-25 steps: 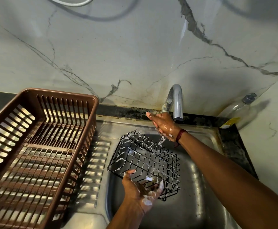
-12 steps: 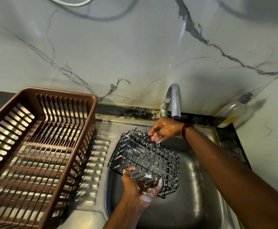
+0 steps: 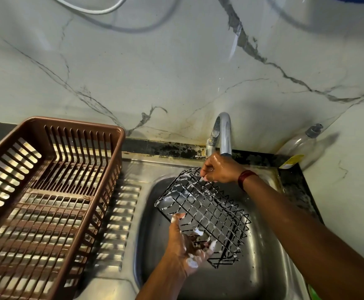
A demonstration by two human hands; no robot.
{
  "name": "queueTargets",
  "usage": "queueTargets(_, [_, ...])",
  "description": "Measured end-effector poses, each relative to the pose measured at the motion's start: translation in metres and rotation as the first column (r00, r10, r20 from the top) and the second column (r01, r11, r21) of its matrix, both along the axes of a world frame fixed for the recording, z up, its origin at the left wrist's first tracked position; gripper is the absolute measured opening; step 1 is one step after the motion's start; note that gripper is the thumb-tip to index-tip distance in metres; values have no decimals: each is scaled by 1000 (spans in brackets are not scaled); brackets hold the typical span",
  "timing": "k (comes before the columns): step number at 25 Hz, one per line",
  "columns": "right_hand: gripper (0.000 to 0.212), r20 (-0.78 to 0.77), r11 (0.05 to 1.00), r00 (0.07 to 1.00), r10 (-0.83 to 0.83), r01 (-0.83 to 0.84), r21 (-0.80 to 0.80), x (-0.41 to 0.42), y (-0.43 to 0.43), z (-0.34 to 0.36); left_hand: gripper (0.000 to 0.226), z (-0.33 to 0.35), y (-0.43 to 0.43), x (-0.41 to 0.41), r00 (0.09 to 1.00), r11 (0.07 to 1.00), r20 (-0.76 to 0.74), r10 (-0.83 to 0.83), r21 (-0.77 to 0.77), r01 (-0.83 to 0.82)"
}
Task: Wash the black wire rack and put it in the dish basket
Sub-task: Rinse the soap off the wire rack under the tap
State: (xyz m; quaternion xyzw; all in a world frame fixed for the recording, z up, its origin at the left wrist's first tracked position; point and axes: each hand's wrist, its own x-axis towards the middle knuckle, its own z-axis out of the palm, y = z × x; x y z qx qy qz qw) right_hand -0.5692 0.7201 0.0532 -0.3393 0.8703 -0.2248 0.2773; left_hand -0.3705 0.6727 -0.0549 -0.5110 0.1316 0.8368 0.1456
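Note:
The black wire rack (image 3: pixel 207 213), streaked with white suds, hangs tilted over the steel sink basin (image 3: pixel 263 267). My left hand (image 3: pixel 187 245), soapy, grips the rack's near lower edge from below. My right hand (image 3: pixel 220 169), wet, sits just under the tap (image 3: pixel 224 133) and pinches the rack's far top edge. The brown plastic dish basket (image 3: pixel 103 187) stands on the drainboard to the left, with nothing in it.
A soap pump bottle (image 3: pixel 300 146) leans in the back right corner by the marble wall. The ribbed steel drainboard (image 3: pixel 122 215) lies between basket and basin. A white cable (image 3: pixel 94 9) hangs along the wall at the top.
My right hand dropped from under the tap stream onto the rack's far top edge and closed on it. The rack shifted slightly. My left hand kept its hold.

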Motion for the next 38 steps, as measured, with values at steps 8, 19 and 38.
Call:
queueTargets(8, [20, -276, 978, 955, -113, 58, -199, 16, 13, -21, 109, 10, 2, -5, 997, 999, -60, -48, 13, 49])
queueTargets(19, [64, -568, 966, 794, 216, -87, 245, 54, 60, -75, 101, 17, -9, -25, 973, 972, -77, -218, -107, 210])
queueTargets(38, [72, -566, 993, 817, 112, -75, 88, 54, 44, -72, 94, 29, -6, -34, 980, 976, -47, -194, -112, 188])
